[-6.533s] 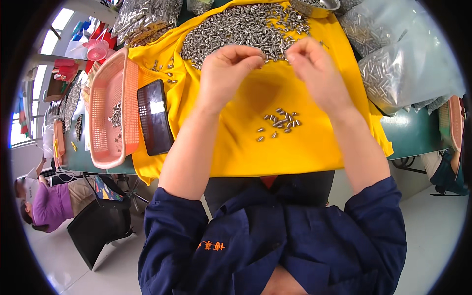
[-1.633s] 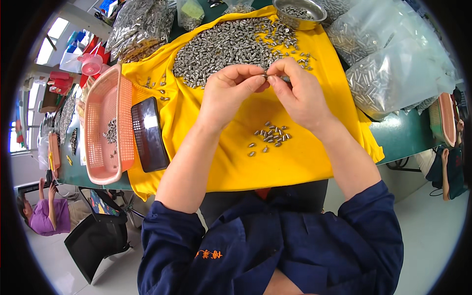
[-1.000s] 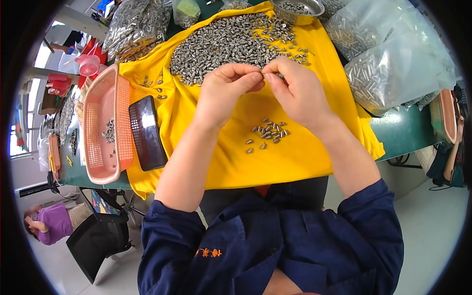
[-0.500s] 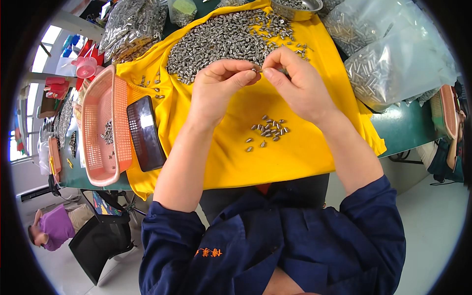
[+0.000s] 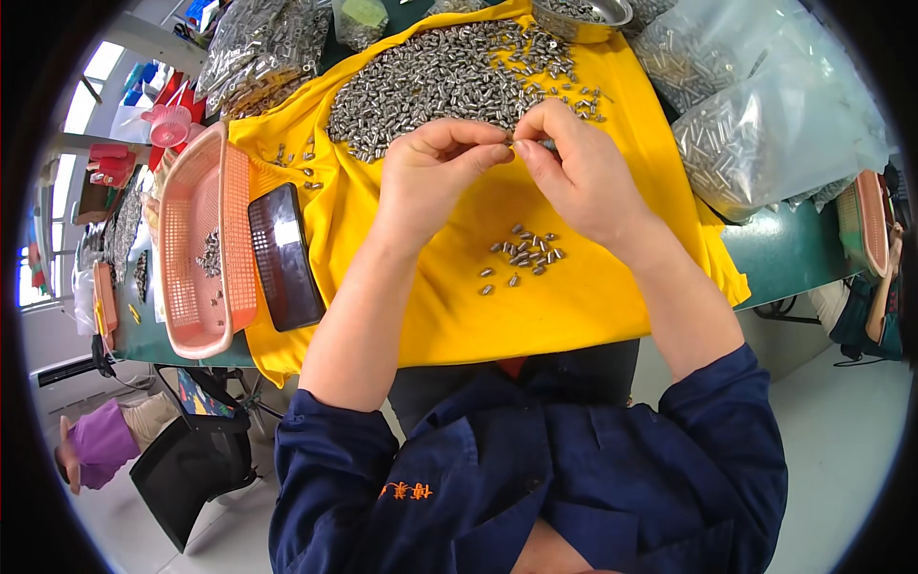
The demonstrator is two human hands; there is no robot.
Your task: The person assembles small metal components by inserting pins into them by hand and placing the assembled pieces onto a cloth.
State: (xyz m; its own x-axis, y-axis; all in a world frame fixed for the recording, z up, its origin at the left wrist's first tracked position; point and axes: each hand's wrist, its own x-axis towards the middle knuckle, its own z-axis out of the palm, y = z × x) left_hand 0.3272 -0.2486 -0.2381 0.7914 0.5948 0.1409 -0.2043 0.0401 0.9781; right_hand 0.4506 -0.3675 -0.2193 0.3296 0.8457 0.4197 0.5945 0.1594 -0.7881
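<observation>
Over the yellow cloth [image 5: 449, 316] my two hands meet fingertip to fingertip. My left hand [image 5: 430, 177] is closed in a pinch, thumb against the fingers. Facing it, my right hand [image 5: 585, 182] pinches with thumb and forefinger, and a bit of something greyish-green shows by its curled fingers. What lies between the fingertips is tiny and mostly covered. Beyond the hands spreads a big heap of small silver metal cylinders [image 5: 435, 81]. Nearer to me, below the hands, lies a small loose group of similar metal pieces [image 5: 524, 251].
At left stand a pink plastic basket [image 5: 177, 287] with some small metal parts inside and a black phone [image 5: 285, 258]. Clear bags of metal parts [image 5: 732, 143] sit at right, a metal bowl [image 5: 612, 21] at the back. A person in purple [image 5: 103, 442] is at far left.
My fingertips have come closer together, and the small shiny piece that showed at the left ones is now mostly hidden. The person in purple has shifted slightly.
</observation>
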